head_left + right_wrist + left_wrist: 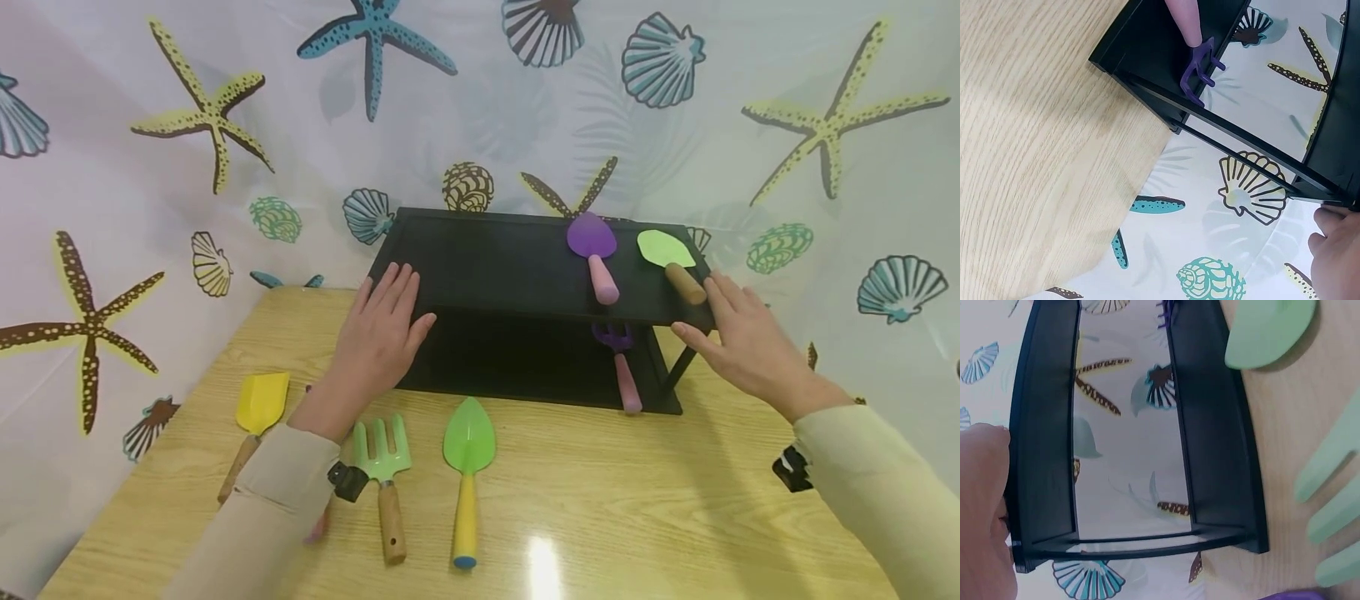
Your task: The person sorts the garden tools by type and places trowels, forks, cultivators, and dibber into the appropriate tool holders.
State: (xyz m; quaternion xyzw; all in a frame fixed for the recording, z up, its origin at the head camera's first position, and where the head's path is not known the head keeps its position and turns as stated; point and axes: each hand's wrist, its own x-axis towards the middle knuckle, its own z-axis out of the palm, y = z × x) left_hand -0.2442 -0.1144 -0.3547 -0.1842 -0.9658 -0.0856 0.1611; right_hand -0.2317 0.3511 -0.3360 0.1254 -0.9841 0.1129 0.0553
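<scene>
A black two-tier rack (495,262) stands on the wooden table. My left hand (375,333) rests over the left end of its top shelf, fingers straight. At the opposite end, my right hand (753,354) touches the side edge, its thumb by the front corner. On the upper shelf lie a purple trowel (592,237) with a pink handle and a pale green trowel (663,249) with a wooden handle, close to my right hand. A purple hand fork (627,379) lies on the lower shelf, its pink handle jutting past the front edge.
In front of the rack lie a green hand fork (389,500), a green trowel (468,450) with a yellow handle, and a yellow shovel (262,402). A pink-handled tool (318,528) is mostly hidden under my left forearm. A sea-patterned cloth (487,108) hangs behind.
</scene>
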